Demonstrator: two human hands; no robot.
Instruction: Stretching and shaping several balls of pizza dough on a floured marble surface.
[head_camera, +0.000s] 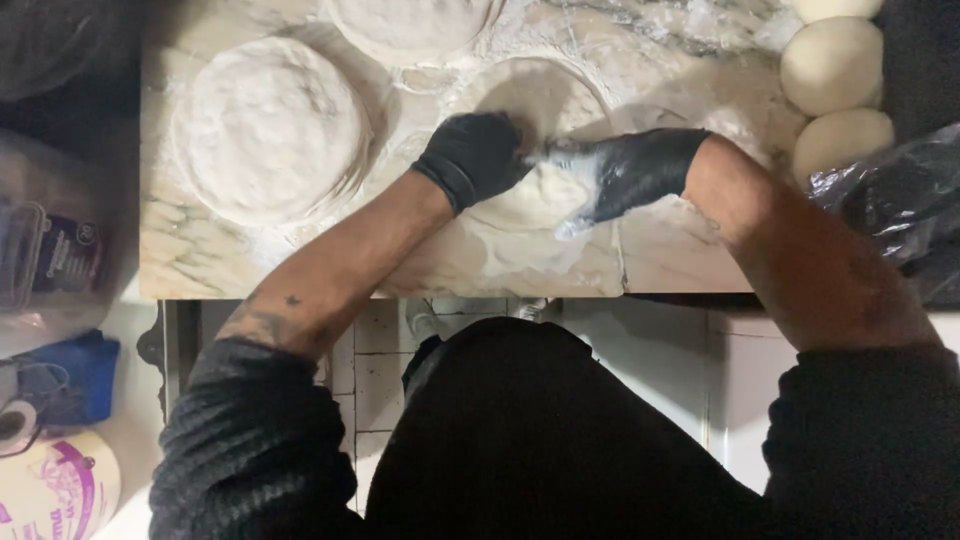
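Dough in hand: pale, soft, flour-dusted piece of dough, lying on the white marble counter at its near middle, under both hands.
Left hand: left hand in a black glove, fingers curled, pressing down on the left part of the dough; closed over it, not lifting it.
Right hand: right hand in a black glove whitened with flour, fingers stretched leftward and flat, resting on the right part of the dough; open, gripping nothing.
Technique note: judged best to press evenly from the middle outward, keep flour under the piece, avoid tearing the thin parts.
Left of hands: large flattened floured dough disc, well apart from the hands.
Far middle: second flattened dough disc, partly cut by the frame edge.
Far right: smooth round dough balls, in a row at the counter's right edge.
Right edge: crumpled clear plastic wrap.
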